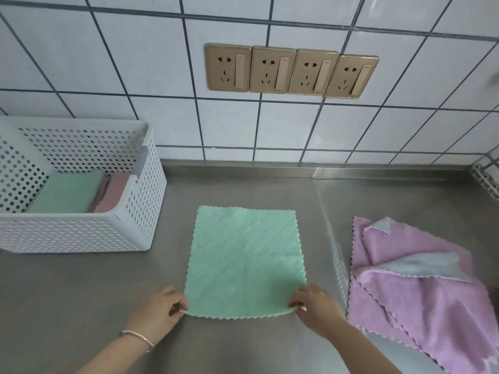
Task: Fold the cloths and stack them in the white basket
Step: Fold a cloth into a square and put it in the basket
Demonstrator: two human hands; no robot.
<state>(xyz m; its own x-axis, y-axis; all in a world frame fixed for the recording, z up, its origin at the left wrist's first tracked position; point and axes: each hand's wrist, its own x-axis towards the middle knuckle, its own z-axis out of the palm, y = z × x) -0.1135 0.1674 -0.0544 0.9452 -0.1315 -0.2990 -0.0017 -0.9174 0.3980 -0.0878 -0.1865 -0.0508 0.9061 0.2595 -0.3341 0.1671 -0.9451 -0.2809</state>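
Note:
A green cloth (pixel 244 261) lies spread flat on the steel counter in front of me. My left hand (pixel 162 309) pinches its near left corner, and my right hand (pixel 313 302) pinches its near right corner. The white perforated basket (pixel 81 233) stands at the left. Inside it lie a folded green cloth (pixel 67 193) and a folded pink cloth (pixel 113 193) side by side. A rumpled pile of purple cloths (pixel 421 295) with grey undersides sits at the right.
The steel counter (pixel 81 292) runs back to a white tiled wall (pixel 135 76) with a row of gold sockets (pixel 291 71). A metal rack edge (pixel 484 179) shows at the far right corner.

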